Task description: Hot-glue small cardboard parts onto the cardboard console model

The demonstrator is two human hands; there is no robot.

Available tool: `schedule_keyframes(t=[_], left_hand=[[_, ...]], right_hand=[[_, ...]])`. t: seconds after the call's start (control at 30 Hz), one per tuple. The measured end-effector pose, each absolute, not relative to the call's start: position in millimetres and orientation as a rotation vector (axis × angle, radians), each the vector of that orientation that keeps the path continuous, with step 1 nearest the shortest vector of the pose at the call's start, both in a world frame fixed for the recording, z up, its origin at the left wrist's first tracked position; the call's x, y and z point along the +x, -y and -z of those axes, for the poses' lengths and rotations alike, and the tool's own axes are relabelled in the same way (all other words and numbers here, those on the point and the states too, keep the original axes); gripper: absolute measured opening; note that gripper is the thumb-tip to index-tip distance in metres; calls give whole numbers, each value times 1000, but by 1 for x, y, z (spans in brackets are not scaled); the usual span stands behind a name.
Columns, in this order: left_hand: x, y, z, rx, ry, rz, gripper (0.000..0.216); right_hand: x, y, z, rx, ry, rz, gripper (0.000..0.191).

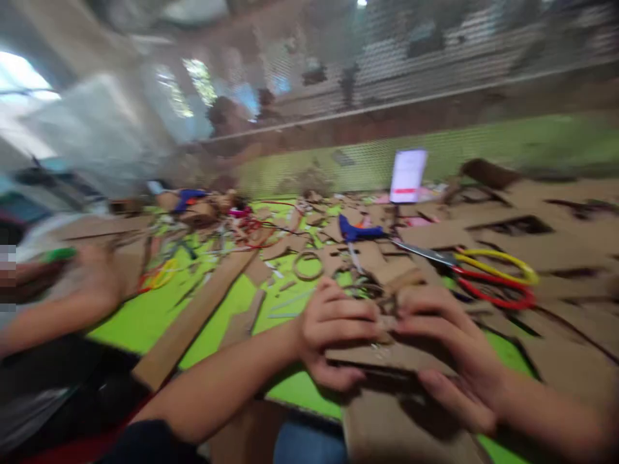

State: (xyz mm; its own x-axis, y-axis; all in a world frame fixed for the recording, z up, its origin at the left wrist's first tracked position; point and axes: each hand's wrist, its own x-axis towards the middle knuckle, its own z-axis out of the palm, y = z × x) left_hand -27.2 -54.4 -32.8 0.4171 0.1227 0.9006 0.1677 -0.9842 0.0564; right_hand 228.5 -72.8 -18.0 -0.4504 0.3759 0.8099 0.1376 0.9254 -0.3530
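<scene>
A small brown cardboard piece (382,354) is gripped from both sides at the table's near edge. My left hand (333,335) has its fingers bent over the left part and its thumb underneath. From the right, my right hand (449,348) curls its fingers over the top, thumb at the front edge. Between the fingertips lies a small part too blurred to name. Just below the hands is another flat cardboard sheet (406,425). Scissors (483,270) with a red and a yellow handle lie beyond my right hand, close to a blue glue gun (358,232).
Cardboard scraps cover much of the green table (203,335). A long cardboard strip (203,309) and a tape ring (307,265) lie left of my hands. A lit phone (409,175) stands by the mesh screen (300,167). Another person's arm (72,303) rests at the left.
</scene>
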Motion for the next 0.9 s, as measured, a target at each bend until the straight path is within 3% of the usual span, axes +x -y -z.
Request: schedule_keyframes(t=[0.4, 0.67, 0.9], left_hand=[[-29, 55, 20, -2660, 258, 1710, 35], [-30, 48, 31, -2639, 245, 1891, 62], [-30, 47, 35, -2661, 246, 1871, 61]], right_hand=[[224, 64, 4, -244, 2048, -231, 49], [220, 65, -34, -492, 2147, -532, 8], [215, 63, -57, -619, 2202, -711, 3]])
